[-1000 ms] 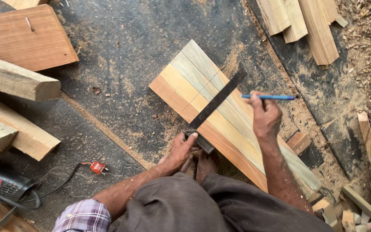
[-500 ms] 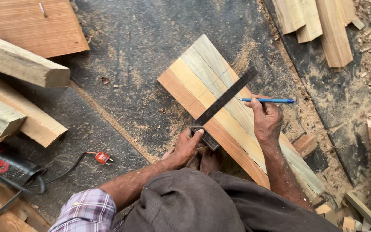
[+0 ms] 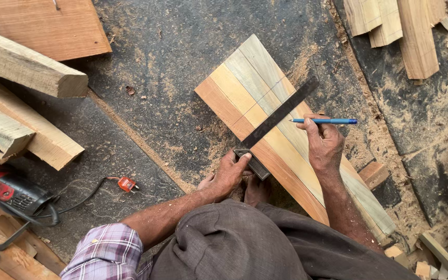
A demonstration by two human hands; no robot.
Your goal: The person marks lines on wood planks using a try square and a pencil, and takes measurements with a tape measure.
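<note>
Sawdust covers the dark floor (image 3: 172,67) where a glued wooden panel (image 3: 245,85) of pale, yellow and reddish strips lies slantwise. The left hand (image 3: 227,173) presses the thick stock of a metal try square (image 3: 273,122) against the panel's near long edge, its grip closed over that stock with the thumb lying on top; from this grip the square's dark blade runs up and away to the right, straight across the strips. The right hand (image 3: 323,144) rests on the panel just beyond the blade, on its right side, with its grip pinched shut around a blue pencil (image 3: 325,121) that lies level, the tip pointing left toward the blade's edge. A bare foot (image 3: 257,189) sits just below the left grip, against the panel's edge. Well to the left of both grips lie rough timber blocks (image 3: 24,65), a red power tool (image 3: 9,189) and its cord's orange plug (image 3: 126,183). More wooden offcuts (image 3: 395,26) lie above the right grip.
</note>
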